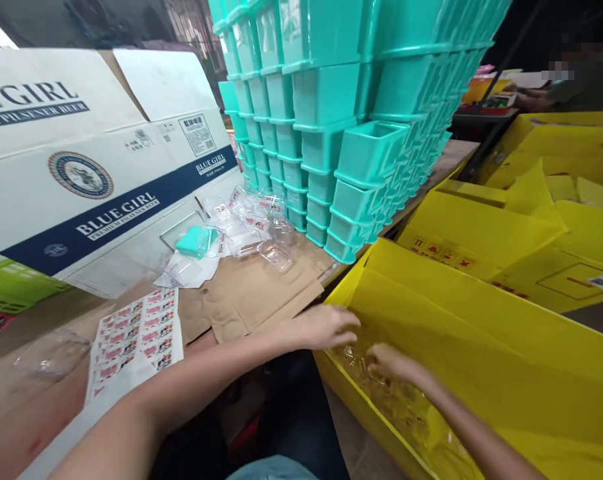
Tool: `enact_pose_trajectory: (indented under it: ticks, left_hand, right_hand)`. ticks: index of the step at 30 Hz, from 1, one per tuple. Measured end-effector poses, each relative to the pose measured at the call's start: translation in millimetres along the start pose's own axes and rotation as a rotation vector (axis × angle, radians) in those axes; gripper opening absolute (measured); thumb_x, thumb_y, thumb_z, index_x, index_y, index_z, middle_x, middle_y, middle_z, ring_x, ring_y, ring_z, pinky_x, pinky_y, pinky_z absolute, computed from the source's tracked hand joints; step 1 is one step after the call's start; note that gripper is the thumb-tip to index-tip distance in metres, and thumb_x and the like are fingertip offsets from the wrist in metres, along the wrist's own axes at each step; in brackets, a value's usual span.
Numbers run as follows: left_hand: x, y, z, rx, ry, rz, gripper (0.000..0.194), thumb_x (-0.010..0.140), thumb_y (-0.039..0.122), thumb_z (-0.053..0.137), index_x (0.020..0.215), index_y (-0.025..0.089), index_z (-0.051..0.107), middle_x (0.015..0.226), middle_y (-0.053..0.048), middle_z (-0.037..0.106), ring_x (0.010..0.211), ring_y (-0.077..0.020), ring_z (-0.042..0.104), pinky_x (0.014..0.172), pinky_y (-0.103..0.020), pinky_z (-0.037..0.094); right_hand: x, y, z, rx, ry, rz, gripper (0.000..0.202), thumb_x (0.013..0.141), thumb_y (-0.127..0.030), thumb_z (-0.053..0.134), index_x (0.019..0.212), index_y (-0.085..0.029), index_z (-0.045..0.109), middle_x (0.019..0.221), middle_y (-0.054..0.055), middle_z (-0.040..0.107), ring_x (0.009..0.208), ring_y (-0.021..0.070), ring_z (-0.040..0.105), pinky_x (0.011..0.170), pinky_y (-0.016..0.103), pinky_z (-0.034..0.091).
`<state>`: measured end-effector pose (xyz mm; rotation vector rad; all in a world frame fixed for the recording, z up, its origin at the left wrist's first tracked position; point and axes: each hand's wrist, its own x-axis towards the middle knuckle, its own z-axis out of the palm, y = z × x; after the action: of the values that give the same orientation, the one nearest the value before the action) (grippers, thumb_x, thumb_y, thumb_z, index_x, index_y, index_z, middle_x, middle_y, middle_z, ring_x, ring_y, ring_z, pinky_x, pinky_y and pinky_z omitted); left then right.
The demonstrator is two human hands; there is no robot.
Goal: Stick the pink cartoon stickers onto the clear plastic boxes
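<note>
My left hand hangs over the near rim of a yellow box, its fingers loosely bent and apart, with nothing visible in them. Inside that box, my right hand is lowered, fingers curled together just above a heap of clear plastic pieces. Whether it pinches one of them cannot be made out. On the table to the left lies a sheet of printed stickers. Beyond it are a small turquoise piece and several clear plastic pieces on brown cardboard.
Tall stacks of turquoise plastic bins stand at the table's back edge. A white and blue beer carton fills the back left, beside a green basket. More yellow boxes are at right. Another person sits far right.
</note>
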<state>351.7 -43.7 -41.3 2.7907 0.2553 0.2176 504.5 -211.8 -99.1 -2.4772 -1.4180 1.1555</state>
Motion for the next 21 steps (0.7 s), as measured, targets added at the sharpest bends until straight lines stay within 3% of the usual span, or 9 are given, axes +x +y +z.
enact_pose_trajectory:
  ticks: [3, 6, 7, 9, 12, 14, 17, 19, 21]
  left_hand:
    - [-25.2, -67.4, -65.4, 0.124, 0.300, -0.160, 0.022, 0.093, 0.025, 0.044, 0.104, 0.021, 0.063, 0.105, -0.007, 0.062, 0.097, -0.0200, 0.062, 0.085, -0.034, 0.052]
    - [-42.1, -132.5, -108.3, 0.253, 0.476, -0.342, 0.024, 0.091, 0.018, 0.042, 0.108, 0.016, 0.058, 0.110, -0.013, 0.056, 0.109, -0.0274, 0.056, 0.096, -0.047, 0.046]
    - [-45.7, -149.3, -113.7, 0.285, 0.485, -0.368, 0.024, 0.088, 0.017, 0.045, 0.109, 0.016, 0.058, 0.112, -0.014, 0.056, 0.112, -0.0288, 0.055, 0.098, -0.049, 0.044]
    - [-49.7, -173.7, -112.8, 0.331, 0.453, -0.380, 0.028, 0.083, 0.019, 0.055, 0.111, 0.016, 0.058, 0.121, -0.016, 0.055, 0.119, -0.0321, 0.052, 0.100, -0.052, 0.043]
    - [-51.8, -191.4, -98.7, 0.371, 0.373, -0.351, 0.035, 0.077, 0.024, 0.067, 0.109, 0.013, 0.060, 0.139, -0.022, 0.047, 0.131, -0.0373, 0.043, 0.104, -0.054, 0.041]
    - [-55.0, -193.2, -93.6, 0.383, 0.338, -0.329, 0.019, 0.079, 0.022, 0.064, 0.097, 0.014, 0.063, 0.145, -0.021, 0.043, 0.138, -0.0370, 0.037, 0.109, -0.054, 0.036]
    - [-63.5, -177.8, -99.1, 0.375, 0.391, -0.290, 0.013, 0.088, 0.020, 0.051, 0.083, 0.016, 0.062, 0.148, -0.018, 0.041, 0.142, -0.0338, 0.032, 0.112, -0.054, 0.032]
    - [-64.6, -151.6, -102.5, 0.309, 0.482, -0.245, 0.022, 0.094, 0.024, 0.043, 0.087, 0.017, 0.062, 0.139, -0.018, 0.050, 0.134, -0.0306, 0.044, 0.107, -0.051, 0.038]
    - [-55.4, -111.9, -93.3, 0.180, 0.434, -0.145, 0.026, 0.097, 0.028, 0.039, 0.095, 0.018, 0.063, 0.112, -0.014, 0.065, 0.108, -0.0239, 0.062, 0.094, -0.042, 0.048]
  right_hand:
    - [17.7, -34.8, -57.7, -0.042, 0.221, -0.229, 0.029, 0.102, -0.023, 0.039, 0.110, -0.015, 0.066, 0.109, 0.011, 0.068, 0.105, 0.0228, 0.063, 0.098, 0.041, 0.047]
    - [49.3, -105.2, -85.3, -0.157, 0.517, -0.632, 0.037, 0.100, -0.021, 0.039, 0.134, -0.020, 0.054, 0.131, 0.012, 0.060, 0.126, 0.0240, 0.050, 0.109, 0.041, 0.038]
    - [60.9, -131.4, -86.5, -0.252, 0.622, -0.757, 0.043, 0.097, -0.018, 0.042, 0.140, -0.017, 0.049, 0.133, 0.015, 0.059, 0.128, 0.0274, 0.048, 0.109, 0.047, 0.036]
    - [79.7, -176.5, -82.2, -0.316, 0.692, -0.833, 0.051, 0.093, -0.010, 0.042, 0.144, -0.014, 0.045, 0.127, 0.018, 0.062, 0.128, 0.0321, 0.045, 0.109, 0.058, 0.031]
    - [81.0, -202.2, -76.4, -0.334, 0.719, -0.823, 0.049, 0.092, -0.005, 0.039, 0.138, -0.014, 0.051, 0.110, 0.016, 0.068, 0.116, 0.0324, 0.050, 0.105, 0.065, 0.027]
    - [59.9, -182.2, -79.9, -0.320, 0.754, -0.807, 0.037, 0.093, -0.009, 0.042, 0.124, -0.017, 0.061, 0.104, 0.013, 0.069, 0.111, 0.0315, 0.051, 0.103, 0.065, 0.027]
    - [13.2, -107.7, -86.7, -0.223, 0.780, -0.724, 0.019, 0.095, -0.020, 0.047, 0.097, -0.020, 0.066, 0.100, 0.010, 0.068, 0.109, 0.0294, 0.049, 0.096, 0.053, 0.035]
    - [-11.1, -49.7, -78.1, -0.201, 0.640, -0.551, 0.016, 0.095, -0.026, 0.049, 0.094, -0.021, 0.065, 0.099, 0.010, 0.067, 0.102, 0.0279, 0.051, 0.088, 0.045, 0.039]
    - [-22.1, -5.1, -52.3, -0.206, 0.388, -0.197, 0.017, 0.094, -0.021, 0.048, 0.087, -0.020, 0.064, 0.091, 0.009, 0.066, 0.096, 0.0272, 0.054, 0.085, 0.045, 0.041]
